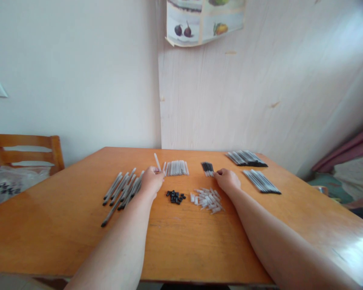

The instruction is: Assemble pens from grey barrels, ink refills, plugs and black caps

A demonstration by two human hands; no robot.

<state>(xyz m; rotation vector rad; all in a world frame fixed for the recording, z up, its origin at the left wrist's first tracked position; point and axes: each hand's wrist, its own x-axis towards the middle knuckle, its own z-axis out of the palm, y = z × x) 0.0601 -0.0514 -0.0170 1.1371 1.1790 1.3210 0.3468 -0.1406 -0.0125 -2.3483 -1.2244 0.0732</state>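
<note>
My left hand [151, 180] is closed on a clear pen barrel [157, 162] that sticks up and away from it, beside a row of clear barrels [176, 167]. My right hand [227, 179] is pinched at the near end of a small bunch of black refills [207, 168]. Between my hands lie a heap of small black end plugs [175, 196] and a heap of clear pen caps [208, 199]. To the left of my left hand is a loose spread of grey pens with black tips [123, 189].
All this is on an orange wooden table [181, 249] set against a wall. Two neat stacks of finished pens [246, 158] [261, 181] lie at the back right. A wooden chair [27, 151] and a plastic bag [12, 183] are at the left.
</note>
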